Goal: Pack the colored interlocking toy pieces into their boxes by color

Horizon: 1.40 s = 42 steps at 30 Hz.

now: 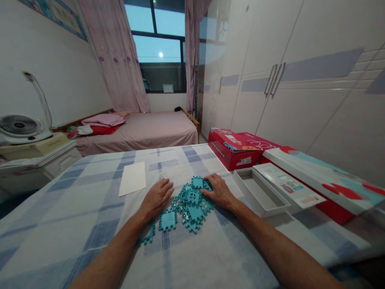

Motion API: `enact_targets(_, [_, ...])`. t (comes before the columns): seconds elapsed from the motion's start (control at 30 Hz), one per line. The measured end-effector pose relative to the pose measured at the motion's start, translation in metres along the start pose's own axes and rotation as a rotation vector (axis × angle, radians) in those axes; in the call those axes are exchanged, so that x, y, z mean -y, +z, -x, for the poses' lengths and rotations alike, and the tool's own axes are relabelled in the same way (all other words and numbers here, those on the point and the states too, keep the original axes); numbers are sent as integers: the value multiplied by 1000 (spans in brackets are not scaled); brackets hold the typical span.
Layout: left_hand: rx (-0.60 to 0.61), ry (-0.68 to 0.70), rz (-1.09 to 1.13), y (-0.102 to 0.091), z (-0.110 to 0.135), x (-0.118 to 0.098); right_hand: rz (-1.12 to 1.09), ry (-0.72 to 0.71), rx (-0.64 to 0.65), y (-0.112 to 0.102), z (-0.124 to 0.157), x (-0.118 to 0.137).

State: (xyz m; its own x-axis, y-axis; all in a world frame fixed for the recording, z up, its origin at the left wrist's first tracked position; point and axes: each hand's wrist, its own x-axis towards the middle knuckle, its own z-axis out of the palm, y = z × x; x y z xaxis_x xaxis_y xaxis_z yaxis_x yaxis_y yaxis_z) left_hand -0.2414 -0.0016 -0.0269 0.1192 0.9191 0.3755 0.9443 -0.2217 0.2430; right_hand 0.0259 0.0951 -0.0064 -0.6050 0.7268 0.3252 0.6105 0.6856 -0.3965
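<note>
A heap of several teal interlocking puzzle tiles (190,204) lies on the blue-and-white checked cloth (90,208) in front of me. My left hand (157,197) rests flat on the cloth at the heap's left edge, fingers stretched out. My right hand (219,191) lies on the heap's right side with its fingers spread over the top tiles. One loose tile (167,219) and a frame-shaped piece (148,237) sit nearer to me, beside my left forearm.
A white sheet of paper (132,178) lies to the far left of the hands. An open white box tray (260,192) and its lid stand to the right, with red boxes (237,148) behind. A bed, a fan and wardrobes surround the table.
</note>
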Motion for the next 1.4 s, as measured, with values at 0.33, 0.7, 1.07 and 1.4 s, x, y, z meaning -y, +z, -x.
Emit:
enact_targets(0.33, [-64, -7, -37, 5, 1, 2, -13, -52, 54, 6, -1, 5])
enact_targets(0.7, [-43, -12, -56, 6, 0, 4, -191, -9, -223, 5, 1, 17])
enact_targets(1.07, [-51, -29, -30, 8, -1, 5, 79, 236, -586, -116, 43, -39])
enact_targets(1.4, [-33, -6, -52, 9, -1, 8, -2, 264, -418, -123, 70, -70])
